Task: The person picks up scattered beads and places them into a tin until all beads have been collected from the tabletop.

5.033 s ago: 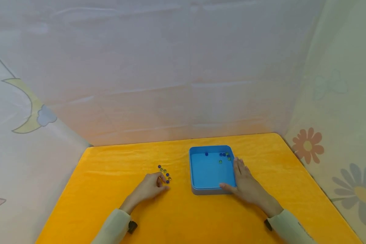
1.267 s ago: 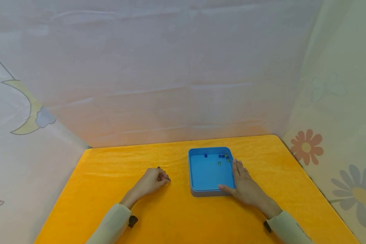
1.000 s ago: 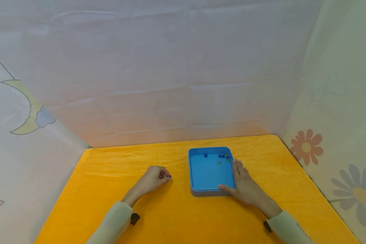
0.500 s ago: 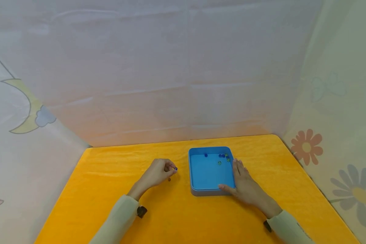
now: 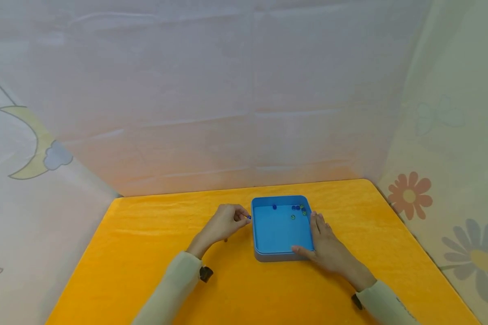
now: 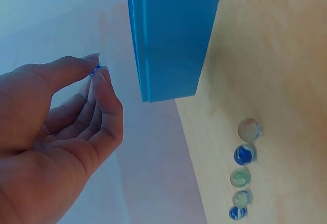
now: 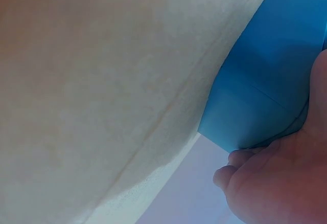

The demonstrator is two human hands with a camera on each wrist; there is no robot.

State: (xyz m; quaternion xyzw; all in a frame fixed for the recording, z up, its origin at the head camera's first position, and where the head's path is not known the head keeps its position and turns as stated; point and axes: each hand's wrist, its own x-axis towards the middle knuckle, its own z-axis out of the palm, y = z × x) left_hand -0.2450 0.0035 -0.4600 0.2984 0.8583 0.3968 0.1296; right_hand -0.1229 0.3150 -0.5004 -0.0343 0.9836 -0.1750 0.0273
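A small, round, blue glass marble (image 5: 250, 217) is in the air, near the left wall of the square blue tray (image 5: 282, 232); thumb and forefinger of my left hand (image 5: 224, 222) are clamped on it. In the tray lie blue and greenish glass marbles (image 5: 298, 208), most of them at the far right corner. My right hand (image 5: 332, 252) rests along the tray's right side, fingers straight and together, thumb apart, at the near rim. Five more marbles (image 6: 244, 154) make a row on the yellow cloth (image 5: 244, 293).
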